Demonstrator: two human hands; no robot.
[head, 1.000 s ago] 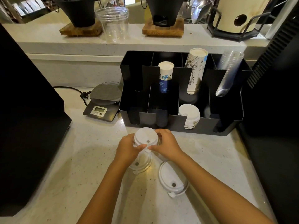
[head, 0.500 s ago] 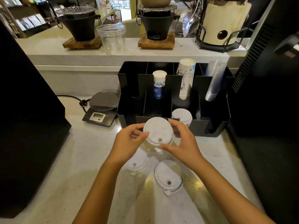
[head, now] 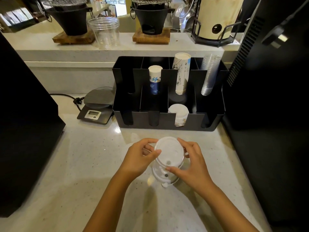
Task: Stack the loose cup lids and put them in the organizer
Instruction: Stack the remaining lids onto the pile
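Both hands hold a small stack of white cup lids (head: 168, 151) a little above the pale counter. My left hand (head: 138, 158) pinches its left rim and my right hand (head: 190, 163) grips its right and near rim. Directly beneath the held stack, another white lid (head: 163, 178) lies on the counter, partly hidden. Behind stands the black organizer (head: 167, 120). One of its front compartments holds a stack of white lids (head: 178, 113); the front compartments left of that one look dark and empty.
The organizer's back row holds a short paper cup stack (head: 155, 77), a taller paper cup stack (head: 181, 72) and clear plastic cups (head: 209, 76). A small scale (head: 97, 106) with a cable sits to its left. Black machines flank both sides of the counter.
The held lids came back from the organizer toward me, over a loose lid on the counter. Only one loose lid shows now, where two showed before.
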